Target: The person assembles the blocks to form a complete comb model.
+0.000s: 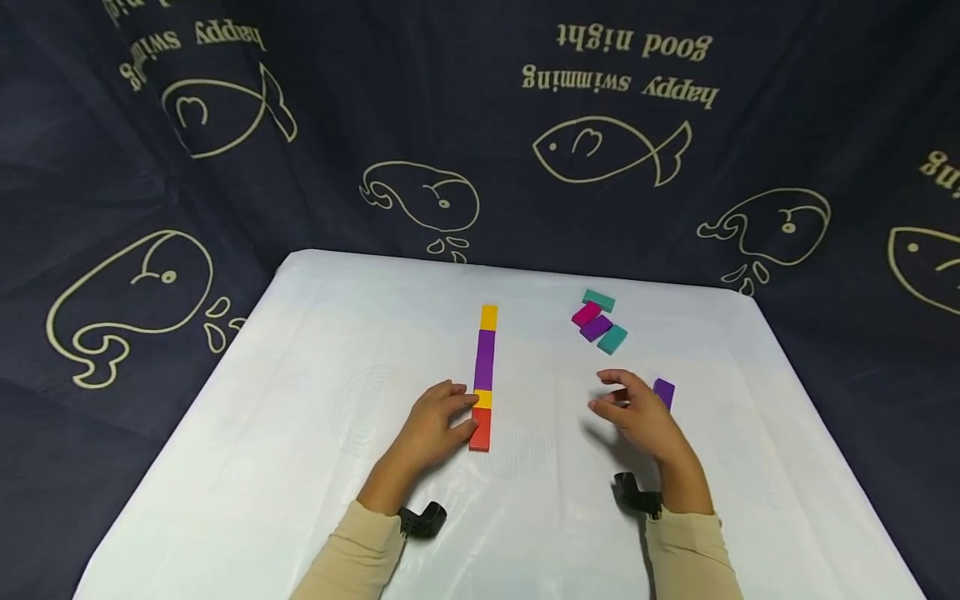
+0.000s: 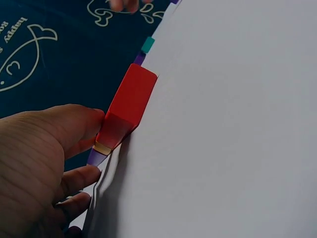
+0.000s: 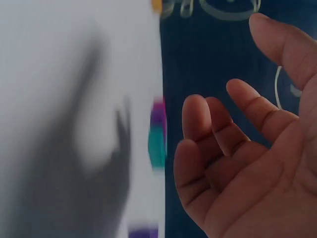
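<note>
On the table point(image 1: 300, 417), left hand point(image 1: 431, 425) touches blocks point(image 1: 484, 360) (aligned).

The counter point(image 1: 262, 467) was bright, the fish-printed cloth point(image 1: 480, 92) behind it dim. On the counter, the right hand point(image 1: 637, 414) cast a soft-edged shadow, and a teal block point(image 3: 157, 147) blurred in the right-wrist view.

- dark cloth point(image 1: 450, 83) is hanging behind;
- pale fish point(image 1: 592, 150), whales point(image 1: 131, 308) and upside-down lettering point(image 1: 633, 42) are showing on it;
- white table point(image 1: 300, 333) is standing before it;
- light is catching its creases point(image 1: 465, 508)
</note>
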The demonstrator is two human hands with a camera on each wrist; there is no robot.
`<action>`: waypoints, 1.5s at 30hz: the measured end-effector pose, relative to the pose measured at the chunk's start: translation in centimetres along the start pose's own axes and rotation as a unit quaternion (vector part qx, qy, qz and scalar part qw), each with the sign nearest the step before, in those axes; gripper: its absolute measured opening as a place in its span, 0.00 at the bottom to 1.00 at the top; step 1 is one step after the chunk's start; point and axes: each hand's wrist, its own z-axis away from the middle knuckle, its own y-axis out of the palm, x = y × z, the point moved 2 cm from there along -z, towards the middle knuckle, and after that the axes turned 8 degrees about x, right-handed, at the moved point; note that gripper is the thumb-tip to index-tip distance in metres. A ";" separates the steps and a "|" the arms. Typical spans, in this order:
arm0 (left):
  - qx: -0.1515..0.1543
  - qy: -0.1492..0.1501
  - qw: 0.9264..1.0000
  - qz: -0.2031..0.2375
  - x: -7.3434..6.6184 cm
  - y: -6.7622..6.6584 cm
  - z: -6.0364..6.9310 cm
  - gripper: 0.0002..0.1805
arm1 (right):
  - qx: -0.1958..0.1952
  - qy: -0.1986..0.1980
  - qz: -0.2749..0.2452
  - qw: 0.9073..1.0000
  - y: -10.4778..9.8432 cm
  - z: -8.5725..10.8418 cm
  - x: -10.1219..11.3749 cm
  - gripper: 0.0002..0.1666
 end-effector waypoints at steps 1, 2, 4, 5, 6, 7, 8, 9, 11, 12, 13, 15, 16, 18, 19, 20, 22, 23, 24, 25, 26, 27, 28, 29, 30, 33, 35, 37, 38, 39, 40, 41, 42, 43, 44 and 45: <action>0.000 -0.003 1.000 -0.001 0.0 0.0 0.0 0.20 | -0.012 0.011 0.012 1.000 -0.8 0.3 -0.5 0.32; 0.001 -0.004 1.000 -0.002 0.1 0.0 0.1 0.20 | -0.021 0.021 0.024 0.999 -1.6 0.5 -1.0 0.33; 0.001 -0.004 1.000 0.001 0.1 -0.1 0.2 0.20 | -0.036 0.038 0.049 0.997 -3.1 1.0 -1.9 0.34; 0.001 -0.005 1.000 0.002 0.1 -0.1 0.2 0.20 | -0.042 0.043 0.061 0.996 -3.8 1.2 -2.2 0.34; 0.000 -0.005 1.000 0.003 0.1 -0.1 0.2 0.20 | -0.047 0.048 0.070 0.995 -4.4 1.3 -2.6 0.35; 0.000 -0.004 1.000 0.003 0.1 -0.1 0.3 0.20 | -0.049 0.052 0.076 0.995 -5.0 1.5 -3.0 0.35; -0.001 -0.003 1.000 0.003 0.1 0.0 0.3 0.20 | -0.050 0.054 0.082 0.994 -5.5 1.6 -3.3 0.35; -0.001 -0.002 1.000 0.004 0.1 0.0 0.3 0.20 | -0.051 0.054 0.086 0.993 -6.0 1.7 -3.6 0.35; -0.001 -0.003 1.000 0.004 0.1 0.0 0.3 0.20 | -0.051 0.055 0.093 0.993 -6.7 1.8 -4.3 0.35; -0.001 -0.003 1.000 0.004 0.1 0.0 0.3 0.20 | -0.051 0.055 0.097 0.992 -7.0 1.7 -4.6 0.35; 0.001 -0.004 1.000 0.005 0.0 0.0 0.4 0.20 | -0.050 0.055 0.099 0.992 -7.3 1.7 -4.8 0.35; 0.001 -0.005 1.000 0.007 0.0 0.0 0.4 0.20 | -0.044 0.057 0.101 0.992 -7.6 1.5 -5.4 0.36; 0.001 -0.006 1.000 0.007 0.0 0.0 0.4 0.20 | -0.039 0.065 0.101 0.992 -7.7 1.4 -5.7 0.37; 0.002 -0.006 1.000 0.007 -0.1 0.0 0.4 0.20 | -0.026 0.082 0.095 0.992 -7.8 1.2 -6.3 0.39; 0.004 -0.006 1.000 0.009 -0.1 0.0 0.4 0.20 | -0.018 0.093 0.091 0.991 -7.8 1.1 -6.6 0.40; 0.003 -0.006 1.000 0.009 -0.1 0.0 0.4 0.20 | -0.011 0.102 0.090 0.991 -7.8 1.0 -6.9 0.41; 0.005 -0.005 1.000 0.008 -0.2 0.0 0.4 0.20 | -0.002 0.117 0.091 0.989 -7.7 0.9 -7.4 0.42; 0.004 -0.005 1.000 0.009 -0.2 0.0 0.4 0.20 | 0.001 0.121 0.091 0.988 -7.7 0.9 -7.5 0.42; 0.005 -0.005 1.000 0.008 -0.2 0.0 0.4 0.20 | 0.002 0.123 0.092 0.988 -7.7 0.8 -7.6 0.41; 0.005 -0.005 1.000 0.007 -0.2 0.0 0.4 0.20 | 0.004 0.123 0.093 0.988 -7.6 0.8 -7.7 0.42; 0.005 -0.005 1.000 0.006 -0.2 0.0 0.4 0.20 | 0.004 0.122 0.096 0.988 -7.6 0.8 -7.8 0.42; 0.005 -0.005 1.000 0.003 -0.2 0.0 0.4 0.20 | 0.006 0.121 0.097 0.988 -7.6 0.7 -7.8 0.42; 0.005 -0.005 1.000 -0.001 -0.2 0.0 0.3 0.20 | 0.008 0.120 0.099 0.988 -7.6 0.7 -7.9 0.43; 0.007 -0.006 1.000 -0.001 -0.3 0.0 0.3 0.20 | 0.011 0.119 0.103 0.987 -7.6 0.7 -8.0 0.44; 0.008 -0.007 1.000 -0.002 -0.3 -0.1 0.3 0.20 | 0.012 0.120 0.107 0.987 -7.6 0.6 -8.0 0.44; 0.011 -0.009 1.000 0.000 -0.3 -0.1 0.3 0.20 | 0.017 0.123 0.115 0.985 -7.6 0.6 -8.1 0.46; 0.011 -0.011 1.000 0.004 -0.4 -0.2 0.3 0.20 | 0.018 0.127 0.117 0.985 -7.5 0.5 -8.2 0.46; 0.008 -0.009 1.000 0.000 -0.4 -0.2 0.3 0.20 | 0.020 0.127 0.117 0.985 -7.5 0.5 -8.2 0.46; 0.007 -0.008 1.000 -0.002 -0.4 -0.2 0.3 0.20 | 0.021 0.127 0.117 0.985 -7.5 0.5 -8.2 0.46; 0.007 -0.007 1.000 -0.003 -0.4 -0.2 0.3 0.20 | 0.021 0.125 0.118 0.985 -7.5 0.5 -8.2 0.46; 0.005 -0.006 1.000 -0.002 -0.4 -0.2 0.2 0.20 | 0.021 0.123 0.119 0.985 -7.5 0.5 -8.3 0.46; 0.005 -0.004 1.000 -0.003 -0.4 -0.3 0.2 0.20 | 0.022 0.121 0.119 0.985 -7.4 0.5 -8.3 0.46; 0.004 -0.003 1.000 -0.002 -0.4 -0.3 0.2 0.20 | 0.022 0.120 0.118 0.985 -7.4 0.5 -8.3 0.45; 0.004 -0.003 1.000 0.000 -0.4 -0.3 0.2 0.20 | 0.021 0.119 0.116 0.986 -7.4 0.5 -8.3 0.45; 0.005 -0.004 1.000 -0.002 -0.3 -0.3 0.2 0.20 | 0.021 0.119 0.115 0.986 -7.4 0.5 -8.3 0.45; 0.005 -0.004 1.000 -0.003 -0.3 -0.3 0.2 0.20 | 0.021 0.119 0.114 0.986 -7.4 0.5 -8.4 0.45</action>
